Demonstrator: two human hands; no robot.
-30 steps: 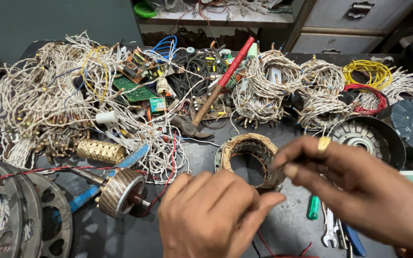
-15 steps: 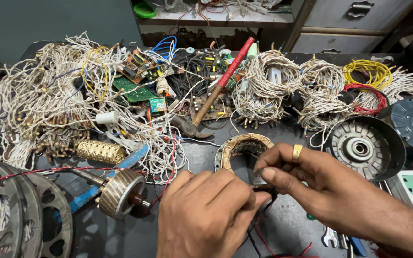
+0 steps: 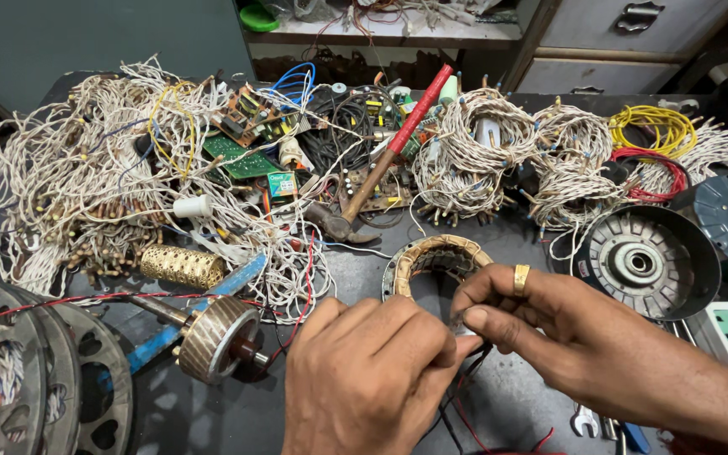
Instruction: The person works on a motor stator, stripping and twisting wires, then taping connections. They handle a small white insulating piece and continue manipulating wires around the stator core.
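Both hands meet low in the middle of the scene, fingertips pinched together on thin dark wire leads that run down toward the near edge. From above, the left hand is curled into a loose fist with thumb and forefinger closed on the leads, and the right hand, with a gold ring on one finger, nips the same strands from the other side. The leads seem to come from the round stator ring wound in tan tape, which lies on the dark bench just beyond the knuckles.

Working such fine strands well probably calls for a short grip close to the join, steady tension between the two pinches, and keeping the red strand apart from the black ones so they do not cross; the exact ends are hidden under the fingers.

Clutter crowds the spot. A wound copper rotor on a steel shaft lies near left, with a blue-handled tool beneath it. Heaps of white twisted wire bundles fill the far left and far right. A hammer with a red and wooden handle lies across the far middle. A round grey motor housing sits to the right, close to the right wrist.
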